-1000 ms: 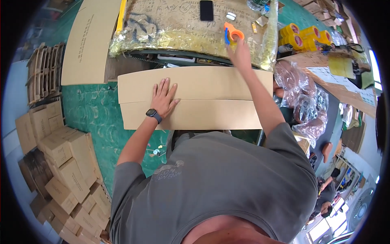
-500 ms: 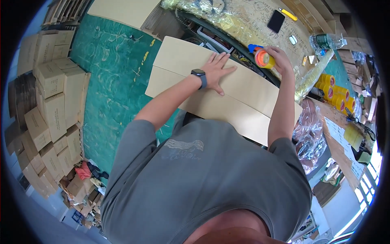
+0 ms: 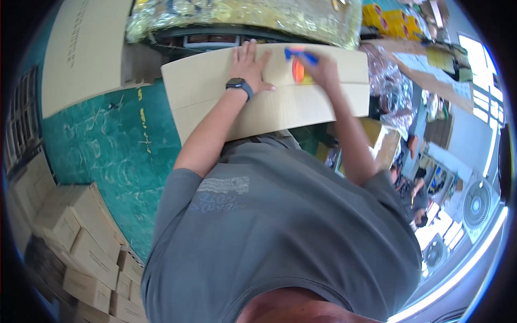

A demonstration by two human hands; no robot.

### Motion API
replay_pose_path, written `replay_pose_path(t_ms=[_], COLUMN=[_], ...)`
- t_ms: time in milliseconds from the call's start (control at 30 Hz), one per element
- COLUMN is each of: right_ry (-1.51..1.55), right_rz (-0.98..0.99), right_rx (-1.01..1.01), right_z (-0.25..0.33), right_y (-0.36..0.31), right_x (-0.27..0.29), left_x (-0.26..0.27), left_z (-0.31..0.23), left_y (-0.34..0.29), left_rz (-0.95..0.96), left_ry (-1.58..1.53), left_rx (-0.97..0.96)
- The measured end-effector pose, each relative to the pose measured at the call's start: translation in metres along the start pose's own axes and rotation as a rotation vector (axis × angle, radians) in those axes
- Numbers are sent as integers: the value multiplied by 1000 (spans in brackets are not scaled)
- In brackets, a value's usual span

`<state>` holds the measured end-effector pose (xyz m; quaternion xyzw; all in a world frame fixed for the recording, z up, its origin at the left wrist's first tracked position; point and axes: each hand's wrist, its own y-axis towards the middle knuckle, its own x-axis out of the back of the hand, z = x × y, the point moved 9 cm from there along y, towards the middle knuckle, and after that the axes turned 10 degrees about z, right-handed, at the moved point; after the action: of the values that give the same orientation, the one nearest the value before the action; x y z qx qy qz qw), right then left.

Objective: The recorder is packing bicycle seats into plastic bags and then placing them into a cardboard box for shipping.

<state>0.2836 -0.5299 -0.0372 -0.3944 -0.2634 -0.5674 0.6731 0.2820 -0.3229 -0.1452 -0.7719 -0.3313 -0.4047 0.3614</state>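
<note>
A tan cardboard box (image 3: 196, 81) lies in front of me with its two top flaps together and a seam running lengthwise. My left hand (image 3: 250, 72) presses flat on it, fingers spread, with a dark watch on the wrist. Over the right half of the box, my right hand (image 3: 325, 69) grips a tape dispenser (image 3: 299, 65) with a blue frame, an orange-red core and yellowish tape. That hand is slightly blurred, and whether the tape touches the cardboard I cannot tell.
Behind the box is a workbench (image 3: 258, 15) wrapped in clear film. Large flat cardboard (image 3: 86, 48) stands far left, with stacked cartons (image 3: 91, 264) at the near left. Yellow tape rolls (image 3: 396, 24) sit far right. A person (image 3: 414, 196) and fans (image 3: 477, 204) are farther right.
My right hand has brought the tape dispenser from the box's far edge to over its top, near the seam. The view has turned, so the box looks more level. My left hand stays on it.
</note>
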Motion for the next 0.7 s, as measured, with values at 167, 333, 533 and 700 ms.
replay_pose_path(t_ms=[167,333,533,700], right_ry=[136,169,261,382], right_rz=[233,187,248,56], right_rx=[-295,-327,-372,-6], right_z=[-25,-80,-176,-93], right_y=[-270,-268,-245,-306], right_x=[-72,-141,-189,35], left_x=[-2,-14,-18,-49], left_z=[3,-12,-49,-96], left_y=[11,8,-2,-105], left_rz=[-23,7,-39,238], left_ry=[24,117,184,-832], left_rx=[-37,-46,5,165])
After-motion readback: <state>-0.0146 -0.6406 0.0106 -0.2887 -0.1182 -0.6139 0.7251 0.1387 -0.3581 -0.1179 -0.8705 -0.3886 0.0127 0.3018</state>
